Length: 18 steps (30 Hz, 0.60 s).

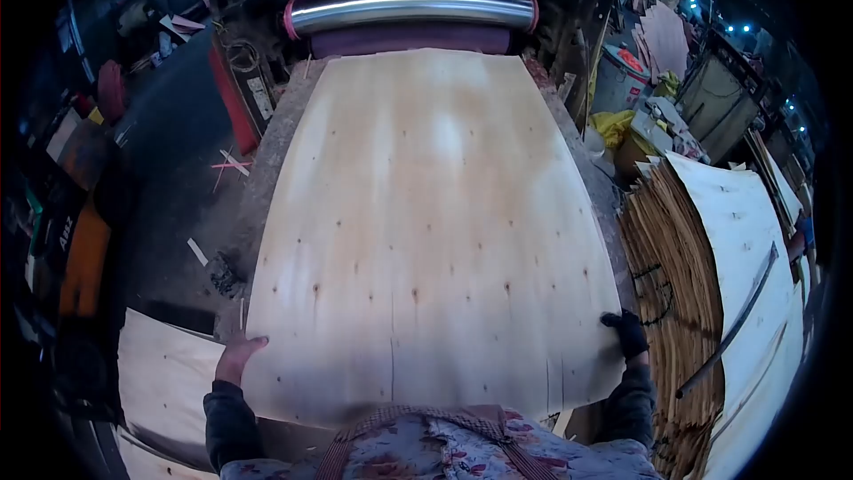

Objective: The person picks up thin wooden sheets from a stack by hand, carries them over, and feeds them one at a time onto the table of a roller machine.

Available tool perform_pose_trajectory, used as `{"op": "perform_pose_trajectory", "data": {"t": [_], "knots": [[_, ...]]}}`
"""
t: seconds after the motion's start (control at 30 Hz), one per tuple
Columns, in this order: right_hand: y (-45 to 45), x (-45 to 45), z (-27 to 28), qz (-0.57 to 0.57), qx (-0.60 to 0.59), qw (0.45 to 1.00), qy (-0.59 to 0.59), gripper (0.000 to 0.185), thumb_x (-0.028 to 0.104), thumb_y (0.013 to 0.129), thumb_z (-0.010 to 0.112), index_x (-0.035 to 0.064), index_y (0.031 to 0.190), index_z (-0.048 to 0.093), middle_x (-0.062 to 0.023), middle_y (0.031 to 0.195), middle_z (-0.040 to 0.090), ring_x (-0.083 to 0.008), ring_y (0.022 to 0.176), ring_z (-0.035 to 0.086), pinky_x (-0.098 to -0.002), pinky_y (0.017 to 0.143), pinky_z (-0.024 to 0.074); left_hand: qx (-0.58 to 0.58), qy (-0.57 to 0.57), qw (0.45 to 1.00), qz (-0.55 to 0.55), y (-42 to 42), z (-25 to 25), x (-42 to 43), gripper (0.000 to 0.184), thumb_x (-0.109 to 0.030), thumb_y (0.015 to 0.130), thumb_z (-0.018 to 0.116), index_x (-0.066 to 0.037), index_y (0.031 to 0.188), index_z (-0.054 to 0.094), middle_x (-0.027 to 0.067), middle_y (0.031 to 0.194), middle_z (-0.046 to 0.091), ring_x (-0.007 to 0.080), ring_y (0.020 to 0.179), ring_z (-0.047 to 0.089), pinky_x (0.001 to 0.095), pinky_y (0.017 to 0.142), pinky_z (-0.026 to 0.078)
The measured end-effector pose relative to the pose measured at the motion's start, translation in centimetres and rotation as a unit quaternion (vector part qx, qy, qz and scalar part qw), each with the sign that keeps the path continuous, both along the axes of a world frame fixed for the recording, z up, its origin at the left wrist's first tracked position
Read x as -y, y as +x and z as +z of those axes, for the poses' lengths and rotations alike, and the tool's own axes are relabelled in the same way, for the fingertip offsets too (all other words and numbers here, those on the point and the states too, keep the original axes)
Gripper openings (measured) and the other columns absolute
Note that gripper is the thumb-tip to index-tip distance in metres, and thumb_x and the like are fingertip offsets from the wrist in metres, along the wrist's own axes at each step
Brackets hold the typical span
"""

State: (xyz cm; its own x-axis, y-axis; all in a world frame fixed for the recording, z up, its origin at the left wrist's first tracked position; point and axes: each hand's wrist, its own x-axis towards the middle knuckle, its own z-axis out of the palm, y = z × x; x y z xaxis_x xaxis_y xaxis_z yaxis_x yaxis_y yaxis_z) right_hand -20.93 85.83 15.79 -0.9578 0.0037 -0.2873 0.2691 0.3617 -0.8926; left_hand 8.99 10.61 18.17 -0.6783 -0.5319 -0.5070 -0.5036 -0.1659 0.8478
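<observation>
A wide, pale wood veneer sheet (426, 204) with scattered knots lies flat in front of me, its far edge close to the rollers. My left hand (238, 357) is bare and grips the sheet's left edge near the front corner, thumb on top and fingers hidden underneath. On the opposite edge, my right hand (629, 334), in a dark glove, is closed on the sheet; its underside fingers are out of sight. Beyond the sheet, a shiny metal roller (413, 11) spans the machine above a purple roller (410, 42).
To the right stands a tall stack of veneer (671, 276), with a dark curved bar (729, 320) lying across pale sheets. More sheets (164, 373) lie low at the left. A drum (617, 80) stands at the back right, and an orange machine (84, 258) at far left.
</observation>
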Motion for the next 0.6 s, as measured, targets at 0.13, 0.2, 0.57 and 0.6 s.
{"op": "perform_pose_trajectory", "data": {"t": [0.13,0.2,0.57,0.6], "knots": [[-4.2,1.7,-1.4,-0.024,-0.003,0.999,0.038,0.023,0.013,0.077,0.07,-0.0002,0.095,0.07,-0.0052,0.083,0.07,-0.014,0.074,0.064,-0.0292,0.069,0.0511,0.036,0.039,0.999,-0.002,-2.4,-4.6,4.4,0.056,-0.007,0.084,0.067,-0.002,0.137,0.046,0.0141,0.122,0.062,0.027,0.11,0.06,0.0386,0.097,0.046],[-6.2,0.4,-6.1,-0.02,-0.027,0.999,0.015,0.025,0.016,0.076,0.072,-0.0002,0.095,0.07,-0.0055,0.083,0.07,-0.0139,0.073,0.064,-0.0293,0.069,0.0505,0.023,0.06,0.998,-0.008,-2.5,-7.3,5.9,0.053,-0.009,0.085,0.066,-0.001,0.134,0.049,0.0135,0.119,0.063,0.0255,0.107,0.061,0.0381,0.095,0.047],[-0.7,2.7,-3.8,-0.07,-0.213,0.939,0.261,0.07,0.03,0.078,0.075,-0.001,0.134,0.048,-0.0163,0.13,0.056,-0.0259,0.124,0.05,-0.0347,0.104,0.0386,-0.085,-0.103,0.991,-0.013,-1.9,-8.9,3.9,0.062,-0.015,0.082,0.071,-0.001,0.137,0.045,0.0163,0.13,0.056,0.0273,0.112,0.059,0.0392,0.096,0.045],[1.2,4.9,-1.8,-0.116,-0.226,0.942,0.219,0.072,0.031,0.078,0.075,-0.0007,0.136,0.047,-0.0166,0.136,0.052,-0.0278,0.129,0.046,-0.0354,0.109,0.0351,-0.022,-0.364,0.929,-0.07,-2.2,-8.5,2.5,0.066,-0.02,0.083,0.07,-0.004,0.141,0.041,0.0189,0.137,0.049,0.0315,0.121,0.052,0.0436,0.101,0.04]]}}
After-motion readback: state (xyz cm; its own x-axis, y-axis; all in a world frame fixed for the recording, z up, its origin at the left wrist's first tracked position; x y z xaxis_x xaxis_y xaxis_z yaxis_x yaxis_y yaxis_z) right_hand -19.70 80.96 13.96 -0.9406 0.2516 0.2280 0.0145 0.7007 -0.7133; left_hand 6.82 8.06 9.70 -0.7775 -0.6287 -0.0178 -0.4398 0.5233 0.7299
